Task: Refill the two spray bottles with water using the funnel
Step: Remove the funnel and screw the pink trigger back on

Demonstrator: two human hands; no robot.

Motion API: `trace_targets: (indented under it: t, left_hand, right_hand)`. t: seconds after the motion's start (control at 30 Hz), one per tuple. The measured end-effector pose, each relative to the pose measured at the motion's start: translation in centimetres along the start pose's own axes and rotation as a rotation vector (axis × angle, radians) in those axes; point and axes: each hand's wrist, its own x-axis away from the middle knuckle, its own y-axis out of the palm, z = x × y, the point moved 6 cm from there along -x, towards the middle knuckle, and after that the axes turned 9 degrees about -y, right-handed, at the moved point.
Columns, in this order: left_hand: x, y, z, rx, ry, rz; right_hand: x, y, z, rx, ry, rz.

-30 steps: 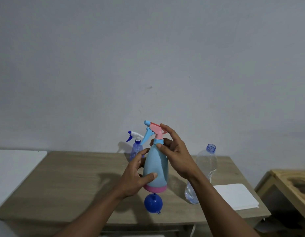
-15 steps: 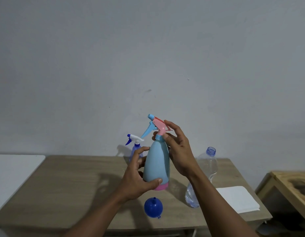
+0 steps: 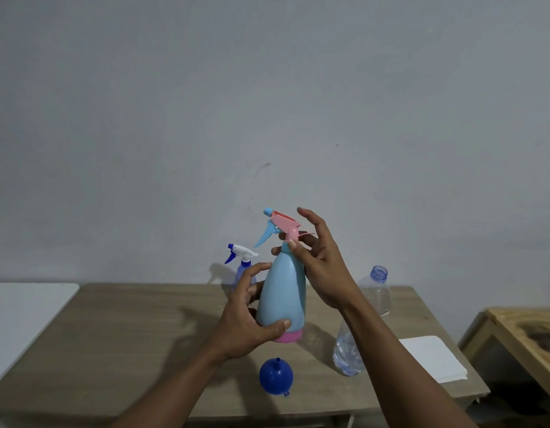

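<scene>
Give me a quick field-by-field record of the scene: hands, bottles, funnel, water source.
left hand: gripping the lower body of the light blue spray bottle, held above the table
right hand: fingers at the bottle's neck, just under the pink spray head
spray head: on the bottle
second spray bottle: standing at the back of the table, head on
funnel: blue, on the table, spout up
water bottle: clear, uncapped, water only near the bottom
white cloth: on the table's right edge

Funnel (image 3: 275, 377) before bottle (image 3: 361, 322), perhaps touching table (image 3: 113, 335).
</scene>
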Motion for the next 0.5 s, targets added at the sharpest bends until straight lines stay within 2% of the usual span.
trace_targets:
  t: [0.1, 0.27, 0.37, 0.5]
  left_hand:
    - [0.0, -0.1, 0.2, 0.000, 0.003, -0.003]
    - [0.0, 0.0, 0.6, -0.020, 0.020, 0.001]
    - [0.1, 0.1, 0.4, -0.043, 0.022, 0.008]
    - [0.0, 0.0, 0.7, -0.051, 0.032, 0.008]
  right_hand:
    - [-0.3, -0.4, -0.3, 0.077, -0.049, -0.035]
    - [-0.6, -1.4, -0.4, 0.217, -0.087, 0.007]
    - [-0.5, -1.6, -0.2, 0.246, -0.108, 0.038]
    - [-0.4, -1.7, -0.4, 0.251, -0.115, -0.016]
